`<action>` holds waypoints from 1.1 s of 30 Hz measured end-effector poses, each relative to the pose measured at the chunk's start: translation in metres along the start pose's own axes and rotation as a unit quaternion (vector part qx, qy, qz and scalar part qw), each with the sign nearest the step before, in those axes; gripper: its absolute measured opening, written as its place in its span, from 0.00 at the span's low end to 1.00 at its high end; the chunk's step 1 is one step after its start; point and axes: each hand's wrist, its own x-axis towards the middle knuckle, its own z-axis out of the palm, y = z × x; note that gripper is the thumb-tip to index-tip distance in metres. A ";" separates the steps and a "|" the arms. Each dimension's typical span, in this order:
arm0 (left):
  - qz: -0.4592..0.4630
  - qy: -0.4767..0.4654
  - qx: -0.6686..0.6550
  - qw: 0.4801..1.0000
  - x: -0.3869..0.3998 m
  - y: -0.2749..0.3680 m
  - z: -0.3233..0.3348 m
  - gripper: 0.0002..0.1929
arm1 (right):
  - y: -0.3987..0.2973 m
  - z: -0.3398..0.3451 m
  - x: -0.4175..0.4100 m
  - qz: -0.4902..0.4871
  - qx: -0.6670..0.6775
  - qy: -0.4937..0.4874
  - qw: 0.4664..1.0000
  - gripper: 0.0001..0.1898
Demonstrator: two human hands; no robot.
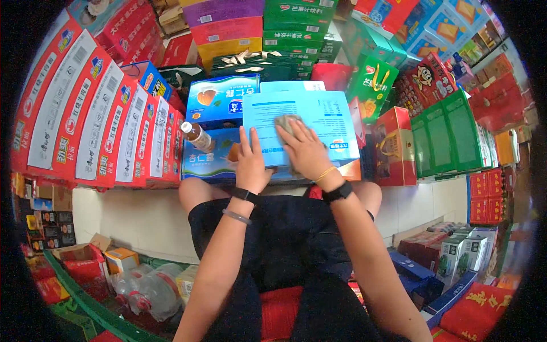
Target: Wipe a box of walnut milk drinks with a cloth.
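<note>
A light blue printed carton [299, 100] lies before me on top of other cartons. My left hand [253, 164] grips its near left corner, two fingers stretched over the top face and the thumb at the front edge. Under my right hand [305, 149] a grey-brown cloth [287, 122] is pressed flat against the carton's top, its near part blurred. To the left are two blue almond drink cartons, one farther back [209, 96] and one nearer [207, 160]. A brown drink bottle with a white cap [198, 137] stands on the nearer one.
Red and white instant noodle cartons [102, 115] line the left side. Green drink cartons [297, 25] are stacked behind. A red gift box [393, 147] and green cartons [446, 134] stand at right. Clear plastic bottles [158, 286] lie behind me at left, on the pale tiled floor's [136, 222] far side.
</note>
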 end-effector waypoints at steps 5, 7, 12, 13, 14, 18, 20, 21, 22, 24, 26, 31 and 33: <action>-0.005 -0.003 -0.020 1.000 -0.003 0.005 -0.006 0.63 | 0.068 -0.034 -0.049 0.070 -0.025 0.027 0.997 0.27; -0.003 -0.006 -0.028 1.000 -0.003 0.006 -0.006 0.63 | 0.077 -0.036 -0.049 0.090 -0.030 0.038 0.995 0.27; 0.004 0.001 -0.023 1.000 -0.003 0.007 -0.003 0.63 | 0.080 -0.016 -0.016 0.190 -0.079 0.009 0.979 0.30; 0.008 0.001 -0.023 1.000 -0.002 0.007 -0.003 0.64 | 0.077 -0.013 -0.004 0.213 -0.089 0.013 0.973 0.31; 0.012 0.001 -0.023 1.000 -0.002 0.007 -0.002 0.65 | 0.073 -0.009 0.008 0.222 -0.078 -0.006 0.972 0.32; 0.011 0.008 -0.009 1.000 -0.001 0.008 -0.002 0.62 | 0.022 0.007 0.052 0.171 -0.053 -0.057 0.982 0.32; 0.008 0.007 -0.003 1.000 -0.001 0.006 0.000 0.61 | -0.007 0.021 0.063 0.121 -0.059 -0.062 0.989 0.31; 0.008 0.008 -0.001 1.000 -0.001 0.005 -0.001 0.61 | -0.018 0.025 0.064 0.119 -0.057 -0.061 0.989 0.31; 0.007 0.003 -0.012 1.000 0.000 0.005 -0.002 0.61 | -0.026 0.028 0.063 0.083 -0.046 -0.049 0.994 0.30; 0.006 0.001 -0.021 1.000 0.000 0.003 -0.001 0.60 | -0.033 0.029 0.055 0.044 -0.033 -0.035 0.998 0.29; 0.026 0.039 -0.032 0.998 0.000 -0.004 0.004 0.60 | -0.035 0.027 0.042 -0.011 -0.011 -0.017 1.000 0.27; 0.001 -0.006 0.018 1.000 0.001 -0.003 -0.001 0.61 | -0.023 0.005 -0.007 -0.068 0.008 0.008 0.998 0.26; -0.006 -0.016 -0.011 1.000 0.001 0.003 -0.006 0.61 | -0.002 -0.008 -0.026 -0.057 0.010 0.016 0.998 0.26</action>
